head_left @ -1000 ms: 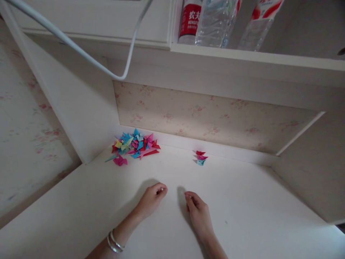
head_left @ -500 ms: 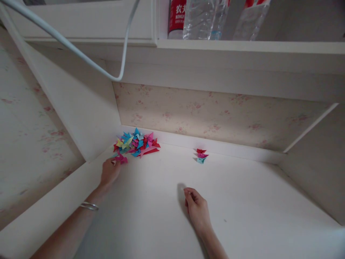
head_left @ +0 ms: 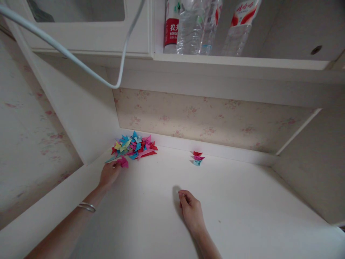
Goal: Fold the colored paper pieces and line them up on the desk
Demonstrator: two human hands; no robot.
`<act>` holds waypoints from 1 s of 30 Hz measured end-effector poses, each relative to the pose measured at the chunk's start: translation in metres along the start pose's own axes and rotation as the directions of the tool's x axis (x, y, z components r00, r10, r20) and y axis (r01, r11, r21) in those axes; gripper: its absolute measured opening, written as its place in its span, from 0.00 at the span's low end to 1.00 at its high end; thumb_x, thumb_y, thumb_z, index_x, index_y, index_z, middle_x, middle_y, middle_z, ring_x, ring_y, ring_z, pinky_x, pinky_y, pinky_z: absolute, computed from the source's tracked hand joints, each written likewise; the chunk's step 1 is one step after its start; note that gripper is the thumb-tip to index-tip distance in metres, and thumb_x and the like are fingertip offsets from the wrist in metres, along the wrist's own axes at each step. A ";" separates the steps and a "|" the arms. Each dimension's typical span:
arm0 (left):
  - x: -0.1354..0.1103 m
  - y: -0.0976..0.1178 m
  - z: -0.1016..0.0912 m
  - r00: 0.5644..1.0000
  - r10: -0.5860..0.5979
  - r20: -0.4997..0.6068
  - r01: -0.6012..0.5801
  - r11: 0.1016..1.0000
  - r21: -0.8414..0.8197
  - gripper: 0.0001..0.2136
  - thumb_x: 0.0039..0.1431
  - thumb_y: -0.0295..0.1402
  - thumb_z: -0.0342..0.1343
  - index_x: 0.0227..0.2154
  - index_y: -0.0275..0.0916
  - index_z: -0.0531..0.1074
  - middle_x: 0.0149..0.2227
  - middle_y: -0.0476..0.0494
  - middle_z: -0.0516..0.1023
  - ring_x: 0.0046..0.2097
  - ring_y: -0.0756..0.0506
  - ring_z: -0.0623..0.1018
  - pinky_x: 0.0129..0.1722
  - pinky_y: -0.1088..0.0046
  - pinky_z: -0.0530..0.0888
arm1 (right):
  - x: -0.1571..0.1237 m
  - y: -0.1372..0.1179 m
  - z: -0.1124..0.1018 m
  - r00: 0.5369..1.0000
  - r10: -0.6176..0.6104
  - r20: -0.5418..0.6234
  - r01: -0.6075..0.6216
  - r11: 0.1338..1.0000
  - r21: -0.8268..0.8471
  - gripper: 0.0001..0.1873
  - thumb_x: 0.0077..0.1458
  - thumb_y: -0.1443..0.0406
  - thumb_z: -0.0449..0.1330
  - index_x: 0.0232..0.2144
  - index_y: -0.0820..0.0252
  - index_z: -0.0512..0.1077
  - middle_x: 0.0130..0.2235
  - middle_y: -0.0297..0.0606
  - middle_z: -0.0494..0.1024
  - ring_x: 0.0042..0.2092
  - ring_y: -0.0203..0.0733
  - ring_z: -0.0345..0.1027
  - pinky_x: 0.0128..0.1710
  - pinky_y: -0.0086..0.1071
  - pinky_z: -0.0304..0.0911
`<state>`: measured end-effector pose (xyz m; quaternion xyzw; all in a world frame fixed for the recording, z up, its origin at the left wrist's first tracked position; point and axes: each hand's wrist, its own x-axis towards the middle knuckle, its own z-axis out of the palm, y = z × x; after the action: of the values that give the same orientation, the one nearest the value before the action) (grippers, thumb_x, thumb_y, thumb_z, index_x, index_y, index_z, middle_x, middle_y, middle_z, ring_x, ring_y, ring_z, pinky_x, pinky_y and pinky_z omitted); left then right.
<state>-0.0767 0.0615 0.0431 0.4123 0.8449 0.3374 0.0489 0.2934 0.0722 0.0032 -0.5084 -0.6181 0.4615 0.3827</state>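
My left hand pinches a magenta paper crane at the near edge of a pile of folded paper cranes. The pile is heaped in the back left corner, in blue, pink, red, yellow and pale green. Resting over the white desktop, my right hand is closed with thumb and fingertips together, and nothing shows in it. Beyond it, three cranes stand in a short row near the back edge: a red crane, a magenta crane and a light blue crane.
Plastic bottles stand on the shelf above the desk. A white bent lamp arm or tube crosses the upper left. Side panels and a floral back wall enclose the desktop.
My left hand has brought the magenta crane slightly clear of the pile. The view has tilted up a little, showing more of the bottles. My right hand stays closed.
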 end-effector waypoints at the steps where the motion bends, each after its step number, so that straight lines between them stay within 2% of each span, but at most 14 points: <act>1: -0.011 0.009 0.000 0.999 0.025 0.021 -0.024 0.998 -0.066 0.19 0.57 0.43 0.47 0.34 0.35 0.78 0.30 0.42 0.79 0.32 0.43 0.77 0.30 0.73 0.68 | 0.000 0.000 0.000 1.000 -0.005 0.000 0.005 1.000 0.006 0.23 0.56 0.48 0.52 0.36 0.59 0.75 0.20 0.32 0.67 0.23 0.37 0.60 0.23 0.28 0.52; 3: -0.038 0.031 0.004 0.994 0.035 0.100 -0.016 0.983 -0.182 0.22 0.56 0.49 0.47 0.36 0.35 0.77 0.22 0.46 0.76 0.24 0.45 0.73 0.25 0.73 0.65 | -0.001 0.000 0.002 1.000 -0.016 0.007 0.016 0.999 0.032 0.22 0.56 0.48 0.53 0.35 0.59 0.75 0.20 0.32 0.67 0.23 0.36 0.59 0.22 0.28 0.52; 6: -0.082 0.068 0.018 0.965 0.115 0.236 -0.028 0.939 -0.342 0.23 0.53 0.51 0.50 0.36 0.36 0.77 0.18 0.51 0.72 0.21 0.47 0.70 0.24 0.73 0.64 | -0.003 -0.003 0.003 0.999 -0.011 0.031 0.007 0.995 0.101 0.23 0.55 0.47 0.54 0.35 0.60 0.76 0.20 0.32 0.67 0.22 0.35 0.57 0.22 0.28 0.51; 9: -0.118 0.099 0.039 0.911 0.270 0.312 -0.107 0.884 -0.454 0.21 0.55 0.51 0.50 0.29 0.37 0.77 0.22 0.48 0.73 0.26 0.46 0.72 0.27 0.73 0.66 | -0.006 -0.009 0.001 0.999 0.008 0.051 -0.018 0.980 0.199 0.25 0.55 0.46 0.54 0.40 0.61 0.75 0.22 0.32 0.69 0.21 0.33 0.56 0.20 0.27 0.50; 12: -0.144 0.122 0.060 0.846 0.426 0.320 -0.203 0.813 -0.546 0.21 0.57 0.50 0.49 0.26 0.38 0.77 0.28 0.44 0.75 0.32 0.45 0.74 0.32 0.74 0.67 | -0.010 -0.015 -0.003 0.996 0.005 0.088 -0.029 0.961 0.276 0.30 0.57 0.46 0.53 0.52 0.60 0.70 0.23 0.32 0.70 0.21 0.33 0.58 0.21 0.27 0.53; 14: -0.156 0.132 0.071 0.831 0.458 0.315 -0.196 0.771 -0.605 0.21 0.58 0.50 0.50 0.26 0.38 0.76 0.29 0.44 0.75 0.33 0.45 0.74 0.34 0.73 0.68 | -0.011 -0.017 -0.005 0.992 -0.021 0.124 -0.018 0.952 0.304 0.31 0.58 0.46 0.52 0.55 0.59 0.67 0.23 0.31 0.69 0.22 0.33 0.59 0.22 0.27 0.55; 18: -0.168 0.139 0.081 0.875 0.343 0.343 -0.022 0.733 -0.680 0.22 0.54 0.53 0.52 0.30 0.36 0.77 0.27 0.44 0.75 0.30 0.46 0.73 0.29 0.73 0.67 | -0.008 -0.016 -0.005 0.989 -0.042 0.145 -0.017 0.924 0.382 0.28 0.57 0.47 0.54 0.49 0.61 0.73 0.26 0.34 0.72 0.21 0.32 0.60 0.22 0.27 0.56; 22: -0.169 0.136 0.079 0.876 0.262 0.406 0.110 0.710 -0.695 0.24 0.52 0.54 0.55 0.36 0.35 0.78 0.23 0.46 0.74 0.27 0.47 0.71 0.25 0.75 0.65 | -0.005 -0.013 -0.005 0.989 -0.020 0.146 -0.052 0.877 0.478 0.22 0.53 0.50 0.60 0.39 0.63 0.76 0.25 0.34 0.72 0.21 0.31 0.61 0.23 0.27 0.56; 25: -0.169 0.133 0.079 0.869 0.265 0.418 0.119 0.709 -0.696 0.24 0.53 0.52 0.54 0.37 0.35 0.79 0.24 0.46 0.74 0.27 0.47 0.71 0.25 0.75 0.64 | -0.005 -0.010 -0.005 0.990 -0.015 0.140 -0.059 0.859 0.508 0.20 0.52 0.52 0.62 0.36 0.64 0.77 0.23 0.34 0.72 0.21 0.32 0.62 0.24 0.28 0.55; 30: -0.171 0.128 0.084 0.856 0.320 0.407 0.079 0.697 -0.713 0.20 0.57 0.49 0.54 0.38 0.36 0.79 0.33 0.42 0.76 0.32 0.47 0.73 0.28 0.75 0.66 | -0.003 -0.009 -0.007 0.995 0.013 0.098 -0.065 0.834 0.548 0.18 0.53 0.54 0.61 0.36 0.64 0.77 0.22 0.36 0.73 0.22 0.34 0.63 0.24 0.28 0.55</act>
<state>0.1512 0.0365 0.0233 0.4908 0.5765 0.5181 0.3979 0.2981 0.0703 0.0142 -0.3683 -0.4656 0.6496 0.4750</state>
